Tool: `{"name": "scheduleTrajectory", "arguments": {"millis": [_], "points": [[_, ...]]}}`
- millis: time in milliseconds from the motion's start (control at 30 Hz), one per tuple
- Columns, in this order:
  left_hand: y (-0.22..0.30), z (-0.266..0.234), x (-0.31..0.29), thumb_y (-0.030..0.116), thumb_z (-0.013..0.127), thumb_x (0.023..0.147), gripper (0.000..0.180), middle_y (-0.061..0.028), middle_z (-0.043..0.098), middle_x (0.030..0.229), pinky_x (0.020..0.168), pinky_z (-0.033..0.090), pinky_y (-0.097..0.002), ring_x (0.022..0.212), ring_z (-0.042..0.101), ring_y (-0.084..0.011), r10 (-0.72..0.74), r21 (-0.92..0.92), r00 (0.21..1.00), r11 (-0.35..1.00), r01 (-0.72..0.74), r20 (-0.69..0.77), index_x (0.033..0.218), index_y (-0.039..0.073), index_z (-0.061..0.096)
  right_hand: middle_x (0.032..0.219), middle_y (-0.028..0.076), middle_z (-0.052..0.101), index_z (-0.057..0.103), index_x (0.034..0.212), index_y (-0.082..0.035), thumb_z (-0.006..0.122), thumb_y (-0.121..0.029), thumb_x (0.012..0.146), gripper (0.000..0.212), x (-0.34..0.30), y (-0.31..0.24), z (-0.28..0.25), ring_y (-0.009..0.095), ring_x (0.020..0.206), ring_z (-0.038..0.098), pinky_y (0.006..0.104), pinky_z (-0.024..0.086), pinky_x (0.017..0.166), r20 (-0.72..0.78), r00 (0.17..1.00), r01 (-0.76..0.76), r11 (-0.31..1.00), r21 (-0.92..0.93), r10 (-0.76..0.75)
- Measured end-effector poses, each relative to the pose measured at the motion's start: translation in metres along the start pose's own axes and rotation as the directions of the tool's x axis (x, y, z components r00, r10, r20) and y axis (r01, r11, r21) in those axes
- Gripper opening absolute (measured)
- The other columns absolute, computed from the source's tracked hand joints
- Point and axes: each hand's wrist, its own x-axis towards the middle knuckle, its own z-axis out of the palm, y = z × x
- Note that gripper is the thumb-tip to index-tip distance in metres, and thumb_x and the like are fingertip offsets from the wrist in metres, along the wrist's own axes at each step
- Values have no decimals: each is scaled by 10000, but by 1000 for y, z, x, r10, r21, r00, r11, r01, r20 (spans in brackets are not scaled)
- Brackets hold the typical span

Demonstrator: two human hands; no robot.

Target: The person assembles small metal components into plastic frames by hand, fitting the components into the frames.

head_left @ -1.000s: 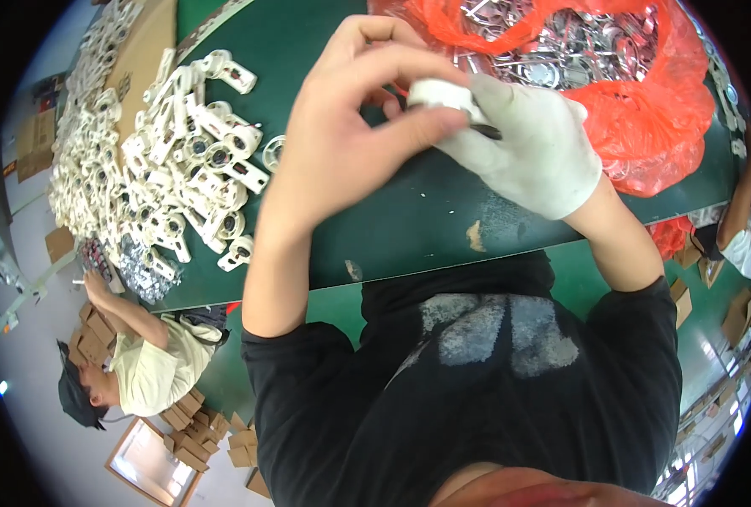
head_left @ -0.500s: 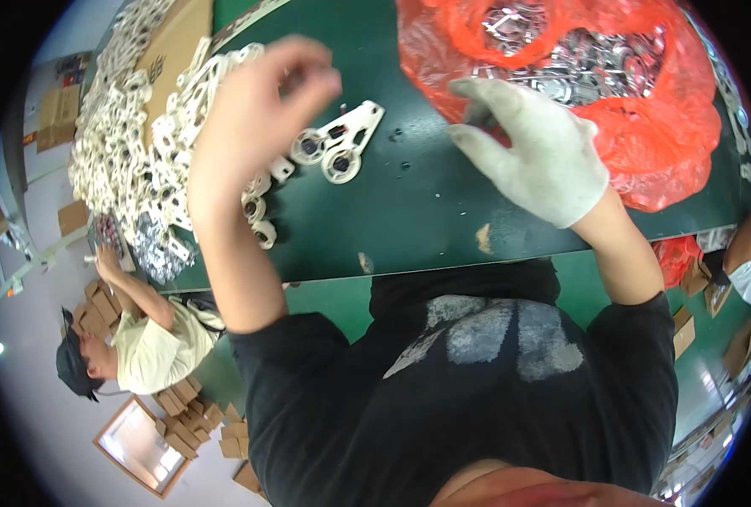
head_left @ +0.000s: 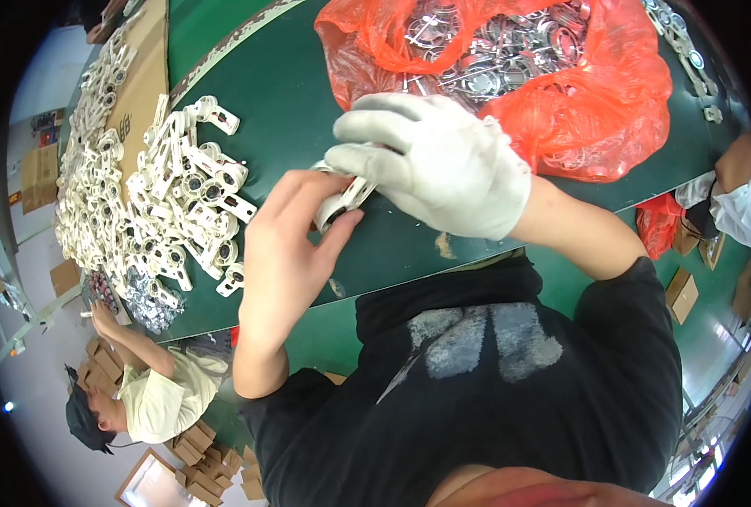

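My bare left hand holds a small white plastic part between thumb and fingers, above the near part of the green table. A dark opening shows in the part's side. My right hand, in a white glove, meets the upper end of the same part. Its fingers are bent and drawn together over that end, hiding what lies between them. To the left lies a loose pile of white plastic parts with round dark-centred ends. A red plastic bag, open at the top, holds many shiny metal pieces beyond my right hand.
More white parts lie farther left, beside a cardboard sheet. A clear bag of small pieces sits at the left table edge. A co-worker works at the left; another person's arm shows at the right.
My left hand has come right and nearer from over the pile and now holds a white part. My gloved right hand has moved left from beside the red bag to meet it.
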Motion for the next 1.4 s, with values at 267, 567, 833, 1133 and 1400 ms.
{"name": "scheduleTrajectory", "arguments": {"millis": [267,567,833,1133,1400], "points": [[19,22,74,5,708,917,243,-102,677,1075,649,569,-273,853,701,-174,184,-241,881,919,-312,-436,1156,-12,670,818,140,690,656,1058,-38,643,-127,923,162,1,18,-20,272,798,732,400,579,732,-74,877,-425,837,345,476],[68,94,195,122,693,897,277,-132,669,1143,850,563,-384,1057,678,-306,653,-26,757,757,-653,-4,1161,54,644,1146,146,728,622,1247,-8,763,-31,826,445,-26,35,-41,249,994,733,374,575,856,-553,823,36,959,281,131],[53,127,213,317,744,817,303,-40,717,1062,747,581,-471,996,705,-292,629,98,778,773,-627,11,1061,139,716,1057,144,753,609,1231,9,757,-68,816,447,-21,28,-23,292,899,759,369,599,786,-414,872,-97,921,376,261],[6,51,142,55,688,868,225,-110,708,1004,742,568,-375,891,705,-305,289,-258,895,887,-384,-339,1092,62,701,1030,45,666,630,1223,52,605,-9,1016,217,-17,20,-37,110,868,624,255,519,765,-371,686,-305,710,635,626],[-61,30,60,-162,455,836,396,-146,544,1184,775,553,-305,932,635,-228,202,-261,921,919,-296,-332,1133,20,644,713,137,688,727,1019,-105,723,-336,893,263,2,6,-23,312,696,720,411,556,588,73,808,-579,810,-93,585]]}}
